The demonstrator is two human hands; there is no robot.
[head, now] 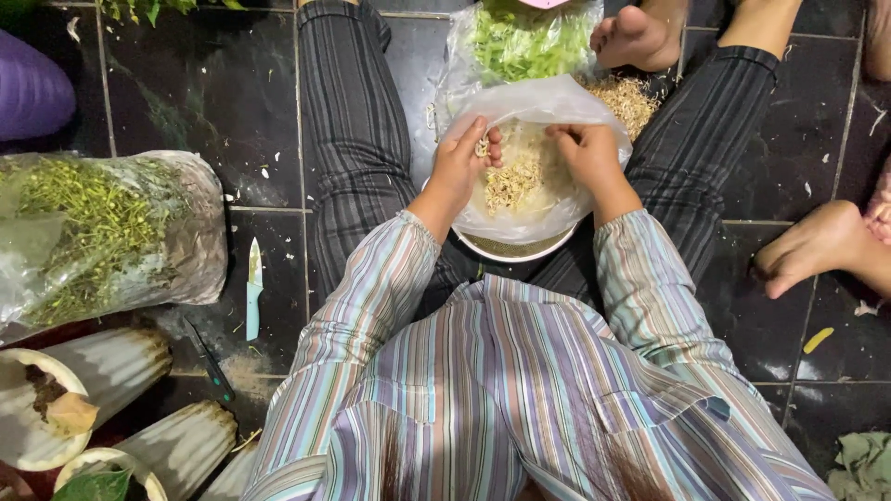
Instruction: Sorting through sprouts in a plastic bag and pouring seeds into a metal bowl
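I sit cross-legged on a dark tiled floor with a clear plastic bag (548, 102) of pale bean sprouts (515, 181) between my legs, resting in a white bowl (520, 249). My left hand (461, 167) pinches a few sprouts at the bag's left edge. My right hand (587, 153) has its fingers curled on sprouts at the bag's right side. A small heap of sprouts (631, 100) lies on the floor just beyond the bag.
A bag of shredded green leaves (524, 42) lies beyond the sprouts. At left are a large bag of green stems (102, 232), a small pale-handled knife (253, 288), a dark-handled tool (212, 364) and ridged white pots (111, 371). Another person's bare feet (817, 246) are at right.
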